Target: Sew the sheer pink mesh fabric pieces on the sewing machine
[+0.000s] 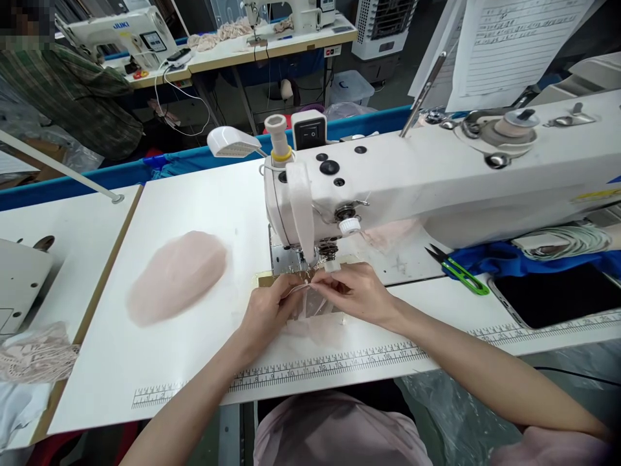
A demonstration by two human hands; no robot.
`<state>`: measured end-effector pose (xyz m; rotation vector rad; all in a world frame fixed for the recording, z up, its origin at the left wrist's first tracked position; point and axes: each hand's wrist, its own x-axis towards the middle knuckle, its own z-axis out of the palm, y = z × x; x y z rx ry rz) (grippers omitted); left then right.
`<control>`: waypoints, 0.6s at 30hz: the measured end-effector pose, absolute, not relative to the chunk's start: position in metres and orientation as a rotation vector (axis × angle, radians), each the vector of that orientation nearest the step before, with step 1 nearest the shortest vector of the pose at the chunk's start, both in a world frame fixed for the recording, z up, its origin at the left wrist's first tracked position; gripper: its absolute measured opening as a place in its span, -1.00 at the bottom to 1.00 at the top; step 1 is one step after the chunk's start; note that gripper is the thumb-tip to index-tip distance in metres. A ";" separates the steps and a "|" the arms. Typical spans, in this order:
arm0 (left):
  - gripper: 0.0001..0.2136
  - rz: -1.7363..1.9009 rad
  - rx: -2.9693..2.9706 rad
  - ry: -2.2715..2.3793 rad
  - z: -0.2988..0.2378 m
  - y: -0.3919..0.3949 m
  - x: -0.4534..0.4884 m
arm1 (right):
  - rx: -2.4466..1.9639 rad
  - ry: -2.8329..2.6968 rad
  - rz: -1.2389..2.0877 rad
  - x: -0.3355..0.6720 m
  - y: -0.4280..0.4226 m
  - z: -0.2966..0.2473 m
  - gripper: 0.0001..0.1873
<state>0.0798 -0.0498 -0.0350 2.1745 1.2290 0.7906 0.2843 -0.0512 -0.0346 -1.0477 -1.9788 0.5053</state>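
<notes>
A white sewing machine (417, 175) spans the table, its needle area (310, 255) just beyond my fingertips. My left hand (272, 304) pinches the left part of a thin strip of fabric (305, 285) close to the presser foot. From the right, my right hand (356, 292) pinches the same strip, the fingertips of both hands nearly meeting. Below them lies sheer pale pink fabric (315, 330) on the table. An oval piece of sheer pink fabric (179, 278) lies flat to the left. The exact needle tip is hard to make out.
Green thread snips (458, 272) and a black phone (557, 294) lie at right beside blue cloth (495, 255). A printed ruler (339, 366) runs along the table's front edge. Lace trim (39, 356) is heaped at far left. A person in a plaid sleeve (72, 90) sits beyond.
</notes>
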 end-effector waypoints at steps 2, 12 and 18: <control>-0.87 0.794 2.173 1.189 -0.036 -0.049 0.080 | -1.031 -2.002 0.503 0.284 -0.051 -0.035 -0.82; -0.87 0.827 2.062 1.210 -0.034 -0.051 0.081 | -1.068 -1.960 0.568 0.281 -0.051 -0.038 -0.72; -0.87 0.834 2.090 1.190 -0.031 -0.051 0.083 | -0.957 -1.993 0.555 0.282 -0.050 -0.038 -0.85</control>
